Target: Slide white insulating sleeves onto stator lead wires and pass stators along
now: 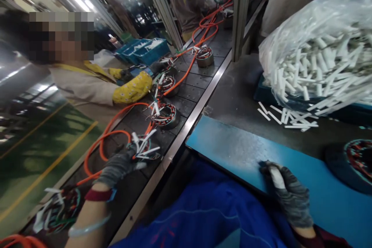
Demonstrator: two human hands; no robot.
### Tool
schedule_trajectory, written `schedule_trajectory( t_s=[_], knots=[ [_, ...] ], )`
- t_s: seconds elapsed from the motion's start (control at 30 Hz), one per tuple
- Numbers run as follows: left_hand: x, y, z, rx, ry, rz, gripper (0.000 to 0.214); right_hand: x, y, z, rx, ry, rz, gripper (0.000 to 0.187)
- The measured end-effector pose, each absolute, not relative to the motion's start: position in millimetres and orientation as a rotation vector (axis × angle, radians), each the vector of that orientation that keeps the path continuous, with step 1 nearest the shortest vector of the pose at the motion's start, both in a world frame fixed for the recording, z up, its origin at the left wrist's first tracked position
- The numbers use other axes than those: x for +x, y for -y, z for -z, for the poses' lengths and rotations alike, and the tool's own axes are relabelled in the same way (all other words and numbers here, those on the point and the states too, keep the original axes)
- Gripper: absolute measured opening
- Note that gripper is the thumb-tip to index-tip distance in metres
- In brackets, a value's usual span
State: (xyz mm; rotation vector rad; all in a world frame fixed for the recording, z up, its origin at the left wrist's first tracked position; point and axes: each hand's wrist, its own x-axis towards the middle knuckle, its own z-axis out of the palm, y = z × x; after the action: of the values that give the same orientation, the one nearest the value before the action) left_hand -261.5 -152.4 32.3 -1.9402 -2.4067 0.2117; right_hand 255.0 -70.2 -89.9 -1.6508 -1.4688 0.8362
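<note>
My left hand (117, 168), in a grey knit glove, grips a stator (145, 149) on the conveyor; its far fingers are partly hidden. White sleeves and wires stick up from that stator, and an orange cable (107, 133) loops beside it. My right hand (292, 193), gloved alike, is over the blue board (232, 143) with fingers curled. A white piece shows at its thumb side; whether it is a held sleeve or a wrapped thumb I cannot tell. Right of this hand sits another stator (359, 162), cut off by the frame edge.
A clear bag of white sleeves (322, 58) stands at the right, with loose sleeves (287, 116) before it. More stators (165, 115) line the conveyor (186, 104). Across it a co-worker in yellow sleeves (132, 89) works near blue bins (148, 52). A metal post (241, 11) rises behind.
</note>
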Motion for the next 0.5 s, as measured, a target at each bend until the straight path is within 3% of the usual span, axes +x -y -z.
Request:
schedule_trajectory(
  t_s=[0.07, 0.2, 0.4, 0.5],
  knots=[
    [-264.3, 163.5, -34.0, -1.707, 2.460, -0.408, 0.015, 255.9, 70.0, 91.2, -1.639, 1.501, -0.826, 0.056],
    [-245.0, 155.5, -44.9, -1.336, 2.401, -0.595, 0.041, 256.7, 69.2, 95.1, -1.575, 1.554, -0.778, 0.057],
    [-207.2, 66.4, -51.2, -1.948, 2.093, -0.290, 0.056, 252.9, 67.2, 101.1, -1.429, 1.694, -0.538, 0.052],
    [-204.8, 20.9, -41.0, -2.079, 2.147, -0.374, 0.056, 252.2, 66.5, 104.2, -1.359, 1.756, -0.401, 0.046]
  ],
)
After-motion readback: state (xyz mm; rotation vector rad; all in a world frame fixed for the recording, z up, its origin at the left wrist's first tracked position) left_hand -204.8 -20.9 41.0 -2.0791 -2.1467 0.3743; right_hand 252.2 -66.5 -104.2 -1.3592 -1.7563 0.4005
